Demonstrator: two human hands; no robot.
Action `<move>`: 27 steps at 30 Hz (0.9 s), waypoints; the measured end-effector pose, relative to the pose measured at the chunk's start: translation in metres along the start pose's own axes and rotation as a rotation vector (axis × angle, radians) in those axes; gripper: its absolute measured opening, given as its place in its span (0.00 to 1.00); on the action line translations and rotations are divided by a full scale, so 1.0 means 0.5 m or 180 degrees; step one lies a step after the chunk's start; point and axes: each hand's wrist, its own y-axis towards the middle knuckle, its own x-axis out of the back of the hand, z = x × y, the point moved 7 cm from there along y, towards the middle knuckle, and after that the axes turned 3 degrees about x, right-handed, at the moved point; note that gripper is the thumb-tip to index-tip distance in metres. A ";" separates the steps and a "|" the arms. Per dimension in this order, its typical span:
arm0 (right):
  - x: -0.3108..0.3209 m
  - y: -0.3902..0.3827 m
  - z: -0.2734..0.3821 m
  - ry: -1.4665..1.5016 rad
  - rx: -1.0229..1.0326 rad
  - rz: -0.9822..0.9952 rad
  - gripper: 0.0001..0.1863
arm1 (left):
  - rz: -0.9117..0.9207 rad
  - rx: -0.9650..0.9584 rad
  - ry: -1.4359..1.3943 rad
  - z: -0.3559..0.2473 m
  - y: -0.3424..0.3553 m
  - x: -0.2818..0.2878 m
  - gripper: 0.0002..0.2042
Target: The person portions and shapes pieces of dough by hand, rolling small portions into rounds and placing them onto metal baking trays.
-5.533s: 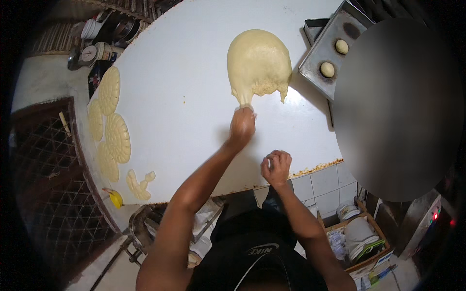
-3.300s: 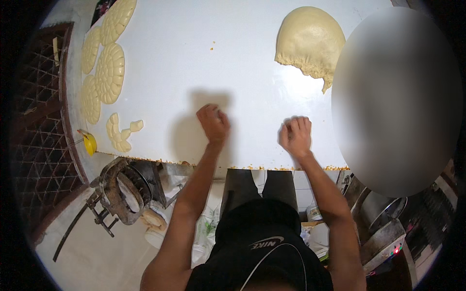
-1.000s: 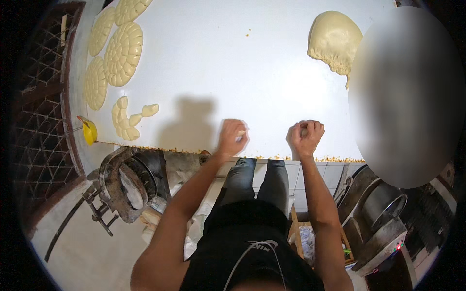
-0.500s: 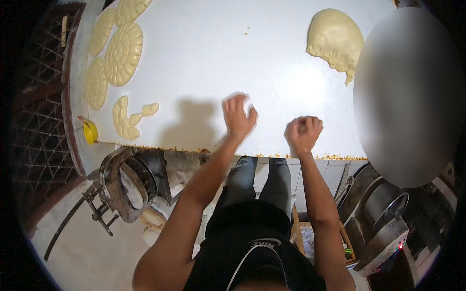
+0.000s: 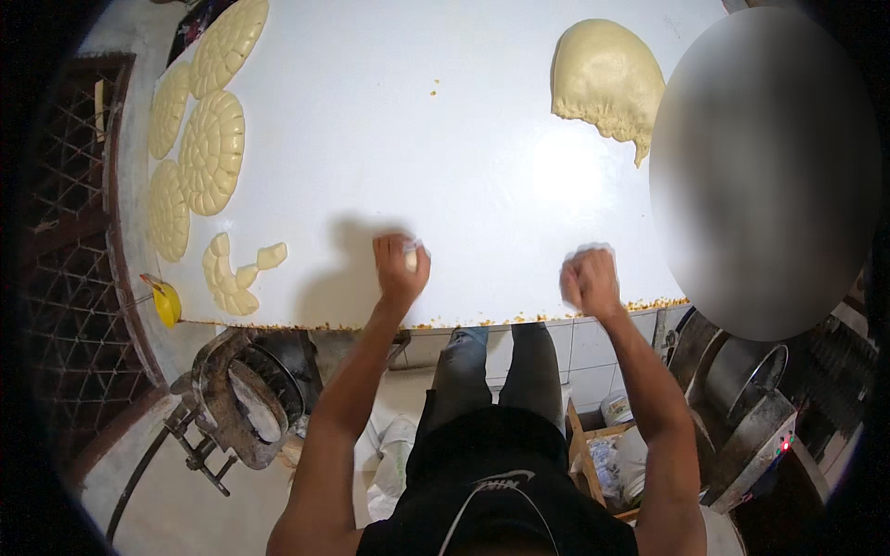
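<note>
My left hand [image 5: 400, 269] is closed over the near part of the white table, with a small pale piece of dough [image 5: 411, 261] showing between thumb and fingers. Some distance to its right, my right hand [image 5: 591, 281] is curled into a fist close to the front edge; whatever it may hold is hidden, and the hand is slightly blurred. A large smooth lump of dough [image 5: 607, 79] with a ragged near edge lies at the far right. On the left sits a curved row of small dough pieces [image 5: 225, 278], near several flat rounds of dough pieces [image 5: 211, 153].
The white tabletop [image 5: 315, 120] has a chipped front edge. A yellow object [image 5: 167, 304] sits at its left corner. Below stand metal machinery [image 5: 248, 394] on the left and a metal drum [image 5: 737, 380] on the right. A blurred oval covers the right side.
My left hand has moved left and a little nearer, and its spread fingers have closed, with dough now showing in them. My right hand has curled tighter. The whole view has shifted slightly.
</note>
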 end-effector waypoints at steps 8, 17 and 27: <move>0.003 -0.004 0.071 0.0402 0.0015 -0.0457 0.09 | 0.0459 -0.0219 -0.0012 0.009 -0.062 0.008 0.15; -0.009 -0.014 0.032 -0.0269 -0.0577 -0.0348 0.09 | 0.0343 0.0132 -0.0142 0.038 -0.058 -0.024 0.15; 0.027 0.040 0.042 -0.0609 -0.1161 -0.1196 0.10 | -0.0116 0.0284 0.0553 -0.086 -0.008 -0.049 0.19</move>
